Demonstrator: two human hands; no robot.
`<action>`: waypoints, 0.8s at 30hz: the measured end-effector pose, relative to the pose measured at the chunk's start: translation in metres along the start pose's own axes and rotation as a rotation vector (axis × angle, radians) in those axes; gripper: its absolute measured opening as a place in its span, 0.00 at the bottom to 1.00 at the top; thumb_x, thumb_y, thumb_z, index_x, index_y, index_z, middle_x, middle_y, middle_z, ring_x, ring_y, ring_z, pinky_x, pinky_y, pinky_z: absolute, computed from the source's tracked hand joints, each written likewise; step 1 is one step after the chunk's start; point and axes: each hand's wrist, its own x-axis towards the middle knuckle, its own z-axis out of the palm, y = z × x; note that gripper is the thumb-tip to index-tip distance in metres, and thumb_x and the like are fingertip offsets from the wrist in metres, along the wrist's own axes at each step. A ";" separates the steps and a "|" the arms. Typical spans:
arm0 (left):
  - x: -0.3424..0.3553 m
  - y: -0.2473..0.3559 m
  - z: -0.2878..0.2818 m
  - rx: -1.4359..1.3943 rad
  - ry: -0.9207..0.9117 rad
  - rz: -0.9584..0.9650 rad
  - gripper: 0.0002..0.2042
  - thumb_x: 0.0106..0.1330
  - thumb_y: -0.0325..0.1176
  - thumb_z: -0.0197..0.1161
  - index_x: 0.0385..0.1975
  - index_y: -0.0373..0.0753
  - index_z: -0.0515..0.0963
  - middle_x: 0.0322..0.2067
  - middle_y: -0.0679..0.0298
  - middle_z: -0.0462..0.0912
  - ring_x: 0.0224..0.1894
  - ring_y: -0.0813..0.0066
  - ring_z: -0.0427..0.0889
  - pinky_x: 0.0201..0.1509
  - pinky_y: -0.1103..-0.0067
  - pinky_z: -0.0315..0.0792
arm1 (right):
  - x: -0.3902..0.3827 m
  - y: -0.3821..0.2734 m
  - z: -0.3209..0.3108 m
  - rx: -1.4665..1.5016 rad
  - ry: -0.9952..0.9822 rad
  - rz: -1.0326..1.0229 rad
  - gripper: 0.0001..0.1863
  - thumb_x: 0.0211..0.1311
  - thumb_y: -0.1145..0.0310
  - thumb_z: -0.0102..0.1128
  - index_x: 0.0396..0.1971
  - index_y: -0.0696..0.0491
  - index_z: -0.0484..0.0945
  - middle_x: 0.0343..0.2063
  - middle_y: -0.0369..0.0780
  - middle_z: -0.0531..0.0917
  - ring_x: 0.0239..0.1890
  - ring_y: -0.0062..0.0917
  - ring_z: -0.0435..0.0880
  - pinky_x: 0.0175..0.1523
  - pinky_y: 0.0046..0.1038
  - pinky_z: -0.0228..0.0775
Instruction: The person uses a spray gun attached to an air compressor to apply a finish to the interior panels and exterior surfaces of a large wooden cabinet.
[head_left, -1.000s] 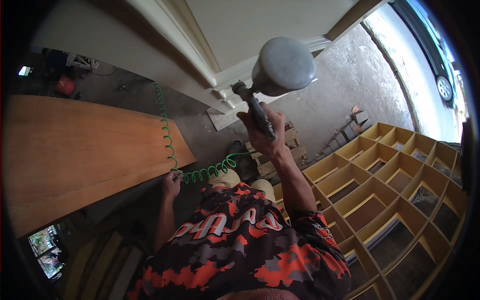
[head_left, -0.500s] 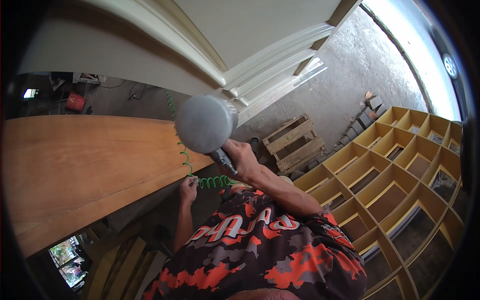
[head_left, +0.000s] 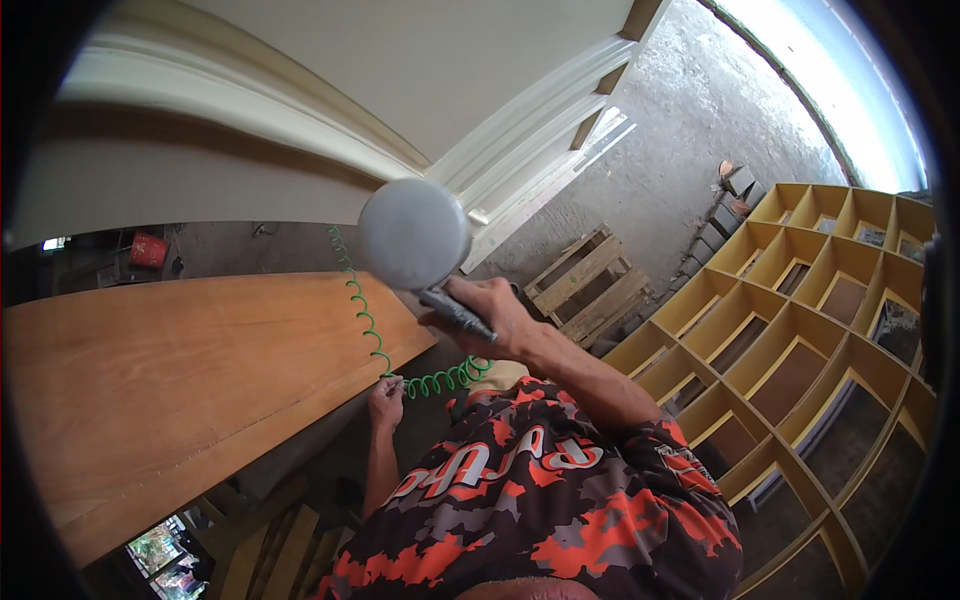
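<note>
My right hand (head_left: 500, 312) is closed round the handle of a spray gun. The gun's round grey cup (head_left: 415, 235) faces up and hides most of its body and nozzle. It is close to the edge of a cream-painted moulded panel (head_left: 330, 120); whether they touch, I cannot tell. A thin green coiled hose (head_left: 440, 382) hangs below the right hand. Lower and to the left, my left hand (head_left: 386, 404) pinches this hose beside the edge of a brown wooden board (head_left: 220, 370). The hose runs on from there across the board's end toward the panel.
A large yellowish wooden grid of open compartments (head_left: 765, 345) spreads along the right. Beyond my right hand, a slatted pallet (head_left: 585, 280) and a row of grey blocks (head_left: 705, 235) rest on the concrete floor. A red container (head_left: 148, 250) is at far left.
The view has shifted a little, with the panel lower left in it. My right hand and the spray gun have turned slightly, and the cup looks sharper. The left hand keeps its pinch on the hose.
</note>
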 end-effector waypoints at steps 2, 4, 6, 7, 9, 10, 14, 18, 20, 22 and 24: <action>-0.001 0.000 0.000 -0.006 -0.003 0.013 0.11 0.76 0.25 0.65 0.55 0.30 0.84 0.43 0.60 0.91 0.43 0.77 0.89 0.50 0.79 0.81 | 0.006 -0.007 -0.015 -0.017 0.067 -0.007 0.13 0.62 0.69 0.81 0.34 0.54 0.81 0.22 0.44 0.84 0.22 0.38 0.88 0.29 0.36 0.76; 0.000 -0.001 0.000 -0.012 -0.008 0.028 0.11 0.76 0.25 0.65 0.54 0.30 0.84 0.43 0.61 0.91 0.43 0.78 0.88 0.50 0.79 0.81 | 0.007 -0.004 -0.032 -0.045 0.058 0.042 0.14 0.61 0.70 0.81 0.31 0.54 0.79 0.18 0.43 0.82 0.19 0.35 0.85 0.26 0.35 0.73; 0.000 0.009 0.003 0.022 -0.012 -0.003 0.11 0.76 0.25 0.66 0.54 0.31 0.84 0.42 0.62 0.90 0.42 0.78 0.88 0.50 0.80 0.80 | 0.011 -0.004 -0.047 -0.052 0.111 0.032 0.14 0.62 0.69 0.81 0.29 0.53 0.79 0.16 0.42 0.80 0.16 0.27 0.81 0.25 0.33 0.71; 0.001 0.014 0.006 0.023 -0.016 0.000 0.11 0.76 0.25 0.66 0.54 0.31 0.84 0.42 0.62 0.90 0.42 0.78 0.88 0.50 0.80 0.80 | 0.012 -0.002 -0.055 -0.064 0.154 0.040 0.14 0.62 0.69 0.81 0.29 0.54 0.79 0.16 0.40 0.79 0.16 0.23 0.78 0.24 0.32 0.69; 0.002 0.015 0.007 -0.014 -0.019 0.021 0.11 0.76 0.25 0.66 0.54 0.31 0.84 0.42 0.63 0.90 0.41 0.79 0.87 0.48 0.80 0.80 | 0.014 -0.009 -0.070 -0.060 0.210 0.090 0.15 0.64 0.69 0.80 0.28 0.54 0.78 0.15 0.36 0.76 0.18 0.14 0.69 0.24 0.29 0.64; 0.002 0.016 0.008 -0.014 -0.019 0.023 0.11 0.76 0.25 0.66 0.54 0.31 0.84 0.42 0.63 0.90 0.41 0.79 0.87 0.48 0.80 0.80 | 0.014 -0.006 -0.077 -0.061 0.210 0.089 0.15 0.64 0.69 0.80 0.28 0.54 0.78 0.15 0.36 0.76 0.18 0.14 0.69 0.24 0.29 0.64; 0.001 0.025 0.009 -0.033 -0.041 0.019 0.10 0.76 0.26 0.67 0.53 0.32 0.84 0.41 0.64 0.89 0.40 0.79 0.86 0.47 0.80 0.80 | 0.017 0.006 -0.107 -0.146 0.300 0.164 0.16 0.66 0.67 0.79 0.28 0.55 0.77 0.13 0.34 0.70 0.19 0.14 0.66 0.24 0.29 0.64; 0.000 0.030 0.008 -0.034 -0.047 0.014 0.10 0.76 0.26 0.67 0.53 0.32 0.84 0.39 0.65 0.89 0.39 0.80 0.86 0.47 0.80 0.80 | 0.025 0.004 -0.140 -0.153 0.393 0.180 0.16 0.67 0.68 0.78 0.26 0.55 0.76 0.17 0.29 0.72 0.22 0.13 0.66 0.26 0.26 0.63; 0.000 0.032 0.008 -0.059 -0.051 0.031 0.10 0.76 0.26 0.67 0.53 0.32 0.84 0.39 0.65 0.89 0.39 0.80 0.87 0.47 0.80 0.80 | 0.027 0.005 -0.156 -0.132 0.419 0.199 0.16 0.68 0.68 0.77 0.27 0.55 0.77 0.18 0.29 0.72 0.24 0.12 0.66 0.28 0.27 0.64; 0.000 0.033 0.008 -0.084 -0.058 0.050 0.10 0.76 0.26 0.67 0.53 0.32 0.84 0.39 0.65 0.89 0.39 0.80 0.87 0.47 0.80 0.80 | 0.029 0.007 -0.172 -0.137 0.443 0.225 0.15 0.68 0.68 0.77 0.27 0.55 0.77 0.19 0.28 0.72 0.24 0.12 0.67 0.29 0.27 0.64; -0.001 0.039 0.009 -0.074 -0.064 0.034 0.10 0.77 0.26 0.66 0.53 0.31 0.84 0.40 0.64 0.89 0.40 0.80 0.87 0.48 0.80 0.80 | 0.031 0.008 -0.187 -0.143 0.471 0.251 0.15 0.69 0.68 0.77 0.28 0.55 0.77 0.19 0.28 0.71 0.25 0.12 0.67 0.30 0.27 0.64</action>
